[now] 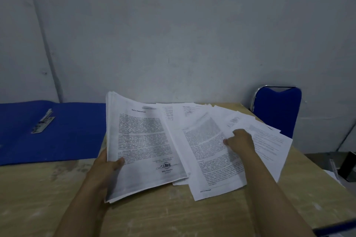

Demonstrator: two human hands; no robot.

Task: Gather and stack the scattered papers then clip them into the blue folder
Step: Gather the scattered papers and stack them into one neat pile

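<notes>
A person's two bare arms reach over a pale wooden table. The left hand, at about seven o'clock in the view, grips a stack of printed papers by its lower left edge, thumb on top and the other fingers hidden underneath; the stack is tilted up off the table. The right hand, at about four o'clock, presses on a fan of loose sheets spread across the table, its fingers curled and pinching at a sheet's edge. The blue folder lies open and flat at nine o'clock, its metal clip showing. A blue chair stands beyond the table at two o'clock.
</notes>
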